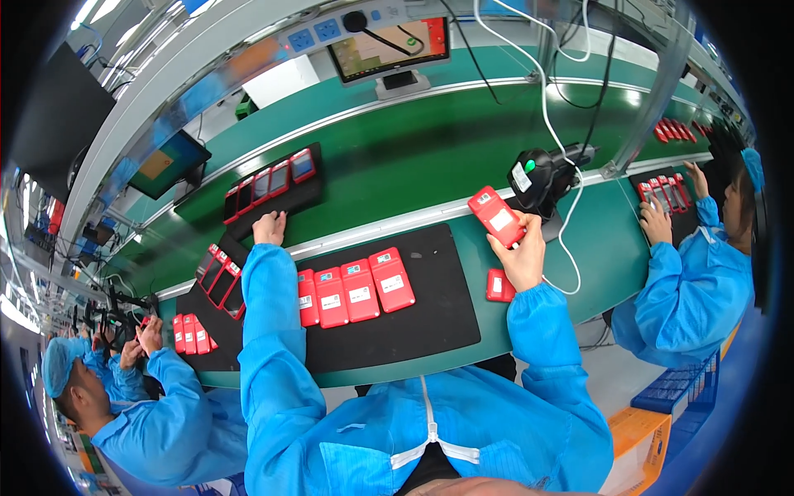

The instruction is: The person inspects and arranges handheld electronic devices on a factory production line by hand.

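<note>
My right hand (523,255) is closed round a red handheld device (496,217) with a white label, raised beside a black barcode scanner (538,178) with a green light. Below that hand, a second red device (500,286) lies on the green bench. My left hand (270,228) reaches forward with curled fingers to the near edge of a black mat (302,197) on the green belt; what the fingers hold, if anything, is hidden. Several red devices (270,183) lie on that mat. In front of me, several labelled red devices (360,289) lie in a row on a larger black mat (438,306).
At the left, more red devices (220,279) lie near a co-worker (157,413). Another co-worker (691,264) handles devices at the right. A white cable (546,107) hangs past the scanner. A monitor (389,50) stands beyond the belt. Orange (645,442) and blue crates stand lower right.
</note>
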A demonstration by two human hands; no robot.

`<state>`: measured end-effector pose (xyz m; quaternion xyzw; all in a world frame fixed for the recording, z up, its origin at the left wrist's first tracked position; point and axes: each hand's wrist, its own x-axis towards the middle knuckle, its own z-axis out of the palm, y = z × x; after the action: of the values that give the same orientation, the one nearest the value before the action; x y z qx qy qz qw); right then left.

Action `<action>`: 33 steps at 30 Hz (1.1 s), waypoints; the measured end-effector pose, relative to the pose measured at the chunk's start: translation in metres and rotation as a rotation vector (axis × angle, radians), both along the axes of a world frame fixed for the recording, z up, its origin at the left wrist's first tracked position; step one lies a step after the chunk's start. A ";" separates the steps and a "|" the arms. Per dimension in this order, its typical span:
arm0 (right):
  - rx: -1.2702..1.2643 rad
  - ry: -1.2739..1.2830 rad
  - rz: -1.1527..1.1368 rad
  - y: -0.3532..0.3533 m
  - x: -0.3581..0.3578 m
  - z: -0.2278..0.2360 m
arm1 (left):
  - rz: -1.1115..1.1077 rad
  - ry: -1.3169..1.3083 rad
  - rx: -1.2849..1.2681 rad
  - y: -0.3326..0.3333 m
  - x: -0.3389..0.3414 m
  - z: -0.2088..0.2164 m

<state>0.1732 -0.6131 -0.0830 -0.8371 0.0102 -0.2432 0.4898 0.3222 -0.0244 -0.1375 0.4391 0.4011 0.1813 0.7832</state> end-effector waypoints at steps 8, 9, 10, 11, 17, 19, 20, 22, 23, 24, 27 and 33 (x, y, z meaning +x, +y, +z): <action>0.106 0.027 0.158 0.004 -0.002 0.004 | -0.337 -0.036 0.102 -0.071 0.016 0.001; 0.068 0.037 0.204 0.005 -0.002 0.005 | -0.398 -0.038 0.078 -0.084 0.021 0.005; 0.082 0.033 0.280 0.006 -0.003 0.006 | -0.411 -0.054 0.061 -0.099 0.025 0.008; 0.034 0.015 0.322 0.007 -0.004 0.007 | -0.433 -0.074 0.047 -0.115 0.028 0.012; -0.013 0.045 0.543 0.014 -0.012 0.007 | -0.457 -0.061 0.102 -0.220 0.035 0.025; -0.040 0.041 0.555 0.015 -0.013 0.006 | -0.479 -0.075 0.072 -0.247 0.040 0.023; -0.032 0.038 0.551 0.015 -0.013 0.006 | -0.505 -0.105 0.056 -0.259 0.044 0.021; -0.034 0.015 0.536 0.015 -0.013 0.005 | -0.521 -0.111 -0.012 -0.280 0.053 0.013; -0.035 -0.011 0.520 0.015 -0.013 0.005 | -0.550 -0.125 0.003 -0.290 0.058 0.009; -0.035 -0.038 0.508 0.016 -0.012 0.004 | -0.566 -0.155 -0.002 -0.299 0.062 0.003; -0.024 -0.014 0.432 0.017 -0.014 0.001 | -0.583 -0.274 0.091 -0.328 0.073 -0.010; 0.079 -0.025 0.510 0.019 -0.010 -0.006 | -0.514 -0.166 -0.051 -0.386 0.091 -0.018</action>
<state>0.1629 -0.5944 -0.0895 -0.7899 -0.1977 -0.1215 0.5676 0.4134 -0.4101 -0.1556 0.4904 0.2153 0.0016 0.8445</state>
